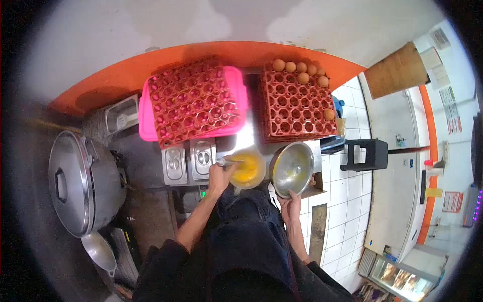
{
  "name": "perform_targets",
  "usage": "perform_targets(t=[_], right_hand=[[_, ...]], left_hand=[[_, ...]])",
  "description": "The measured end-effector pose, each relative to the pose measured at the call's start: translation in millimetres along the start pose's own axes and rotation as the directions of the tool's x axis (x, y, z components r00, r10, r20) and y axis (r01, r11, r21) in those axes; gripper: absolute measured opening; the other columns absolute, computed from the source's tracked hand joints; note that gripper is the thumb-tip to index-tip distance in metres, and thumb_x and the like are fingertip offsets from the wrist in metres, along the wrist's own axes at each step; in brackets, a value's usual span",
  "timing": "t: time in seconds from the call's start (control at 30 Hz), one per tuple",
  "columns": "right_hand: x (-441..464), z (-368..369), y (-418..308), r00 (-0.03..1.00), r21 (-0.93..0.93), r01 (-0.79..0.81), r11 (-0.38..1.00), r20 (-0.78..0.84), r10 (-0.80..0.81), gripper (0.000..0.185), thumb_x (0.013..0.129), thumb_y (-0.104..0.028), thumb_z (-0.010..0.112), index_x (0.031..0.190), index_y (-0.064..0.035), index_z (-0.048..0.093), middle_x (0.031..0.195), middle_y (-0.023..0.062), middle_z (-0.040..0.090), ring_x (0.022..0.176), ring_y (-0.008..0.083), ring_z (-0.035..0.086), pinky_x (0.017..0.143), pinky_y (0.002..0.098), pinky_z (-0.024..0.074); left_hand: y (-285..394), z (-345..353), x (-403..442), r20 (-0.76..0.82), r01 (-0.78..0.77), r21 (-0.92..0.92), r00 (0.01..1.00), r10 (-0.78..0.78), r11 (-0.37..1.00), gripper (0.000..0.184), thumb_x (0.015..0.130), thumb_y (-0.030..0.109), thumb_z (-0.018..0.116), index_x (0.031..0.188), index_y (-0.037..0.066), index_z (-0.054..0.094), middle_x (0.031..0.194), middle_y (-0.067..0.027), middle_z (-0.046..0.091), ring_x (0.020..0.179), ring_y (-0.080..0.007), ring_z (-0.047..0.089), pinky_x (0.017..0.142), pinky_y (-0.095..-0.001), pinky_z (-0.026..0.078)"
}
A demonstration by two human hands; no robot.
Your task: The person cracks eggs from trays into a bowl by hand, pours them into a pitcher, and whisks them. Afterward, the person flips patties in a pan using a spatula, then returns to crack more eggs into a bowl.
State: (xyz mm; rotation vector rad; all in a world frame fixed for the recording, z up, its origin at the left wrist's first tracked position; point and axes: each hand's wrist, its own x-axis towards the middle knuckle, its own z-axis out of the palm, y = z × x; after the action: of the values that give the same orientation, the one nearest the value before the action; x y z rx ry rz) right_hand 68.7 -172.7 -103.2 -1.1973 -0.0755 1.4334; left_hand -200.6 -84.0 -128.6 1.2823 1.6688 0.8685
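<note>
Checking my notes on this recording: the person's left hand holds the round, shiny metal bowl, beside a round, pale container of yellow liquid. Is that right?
Wrong hand: the head view shows the person's right hand holding the round, shiny metal bowl, beside the round, pale container of yellow liquid.

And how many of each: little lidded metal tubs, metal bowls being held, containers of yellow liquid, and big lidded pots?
Little lidded metal tubs: 2
Held metal bowl: 1
Container of yellow liquid: 1
Big lidded pot: 1
Total: 5
</note>
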Motion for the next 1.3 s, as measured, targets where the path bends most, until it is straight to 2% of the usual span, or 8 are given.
perform_targets(t=[0.17, 0.27, 0.5, 0.73, 0.9, 1.0, 1.07, 1.3], right_hand=[[32, -48, 8, 0.99, -0.165, -0.023, 0.986, -0.138, 0.0, 0.062, 0.097, -0.004, 0.045, 0.148, -0.016, 0.013, 0.141, 0.0228, 0.036, 0.111, 0.0403, 0.061, 0.082, 0.0459, 0.0616], [56, -73, 22, 0.982, -0.332, -0.032, 0.943, -0.184, -0.032, 0.064, 0.096, 0.0, 0.046, 0.148, -0.0208, 0.016, 0.142, 0.0201, 0.037, 0.107, 0.0352, 0.063, 0.07, 0.0428, 0.0639], [118, -96, 45, 0.991, -0.587, -0.116, 0.801, -0.128, 0.05, 0.053, 0.098, -0.006, 0.052, 0.142, -0.0153, 0.025, 0.126, 0.0133, 0.053, 0.099, 0.0259, 0.066, 0.066, 0.0373, 0.0647], [149, -89, 41, 0.982, -0.488, -0.183, 0.853, -0.046, 0.184, 0.049, 0.097, -0.02, 0.061, 0.138, -0.0121, 0.035, 0.11, 0.0092, 0.059, 0.076, 0.0152, 0.061, 0.069, 0.0325, 0.0574], [149, -105, 22, 0.971, -0.512, -0.225, 0.829, -0.041, 0.238, 0.062, 0.096, -0.022, 0.063, 0.146, -0.011, 0.028, 0.112, 0.0119, 0.06, 0.078, 0.0159, 0.062, 0.066, 0.0299, 0.0524], [148, -118, 13, 0.97, -0.472, -0.242, 0.848, -0.084, 0.23, 0.067, 0.095, -0.022, 0.063, 0.149, -0.0084, 0.026, 0.111, 0.0141, 0.061, 0.08, 0.0166, 0.063, 0.065, 0.0303, 0.0535], [149, -129, 3, 0.983, -0.504, -0.181, 0.844, -0.116, 0.142, 0.071, 0.093, -0.016, 0.064, 0.149, -0.0014, 0.023, 0.094, 0.0129, 0.063, 0.065, 0.0141, 0.057, 0.056, 0.0287, 0.0487], [154, -218, -28, 0.978, -0.697, -0.205, 0.687, -0.166, 0.123, 0.064, 0.093, -0.021, 0.064, 0.146, -0.0064, 0.031, 0.103, 0.0145, 0.064, 0.073, 0.016, 0.064, 0.06, 0.0288, 0.054]], left_hand=[[-1, 6, 0, -0.072, 0.001, -0.028, 0.997, -0.003, 1.0, 0.036, 0.084, 0.018, 0.075, 0.111, -0.005, 0.067, 0.092, -0.0159, 0.074, 0.084, -0.0205, 0.071, 0.076, -0.0332, 0.055], [10, 7, -1, -0.09, 0.016, -0.024, 0.996, -0.018, 1.0, 0.033, 0.082, 0.015, 0.076, 0.107, -0.005, 0.069, 0.09, -0.0162, 0.073, 0.082, -0.0216, 0.07, 0.075, -0.0336, 0.054], [1, 18, -1, -0.162, 0.004, 0.005, 0.987, -0.003, 1.0, 0.03, 0.082, 0.012, 0.076, 0.105, -0.007, 0.069, 0.088, -0.0142, 0.073, 0.08, -0.0187, 0.068, 0.073, -0.033, 0.053], [-3, 25, -1, -0.276, 0.085, -0.042, 0.957, -0.093, 0.996, 0.026, 0.082, 0.013, 0.076, 0.098, -0.006, 0.07, 0.087, -0.0105, 0.072, 0.081, -0.0158, 0.066, 0.075, -0.0328, 0.052], [2, 27, -9, -0.36, 0.057, 0.076, 0.932, -0.025, 0.995, 0.029, 0.081, 0.016, 0.077, 0.098, -0.006, 0.071, 0.089, -0.0142, 0.073, 0.083, -0.0201, 0.068, 0.078, -0.0353, 0.052], [16, 31, -11, -0.488, 0.18, 0.194, 0.87, -0.064, 0.964, 0.033, 0.082, 0.021, 0.076, 0.098, -0.007, 0.072, 0.09, -0.0178, 0.073, 0.081, -0.0227, 0.069, 0.078, -0.037, 0.052], [9, 34, -9, -0.518, 0.133, 0.153, 0.855, -0.035, 0.979, 0.032, 0.082, 0.021, 0.076, 0.097, -0.008, 0.072, 0.089, -0.018, 0.073, 0.081, -0.0234, 0.069, 0.077, -0.0374, 0.052], [-30, 36, -4, -0.608, 0.042, 0.026, 0.794, -0.018, 0.999, 0.034, 0.083, 0.022, 0.076, 0.094, -0.01, 0.068, 0.087, -0.0169, 0.072, 0.076, -0.0253, 0.067, 0.075, -0.0393, 0.051]])
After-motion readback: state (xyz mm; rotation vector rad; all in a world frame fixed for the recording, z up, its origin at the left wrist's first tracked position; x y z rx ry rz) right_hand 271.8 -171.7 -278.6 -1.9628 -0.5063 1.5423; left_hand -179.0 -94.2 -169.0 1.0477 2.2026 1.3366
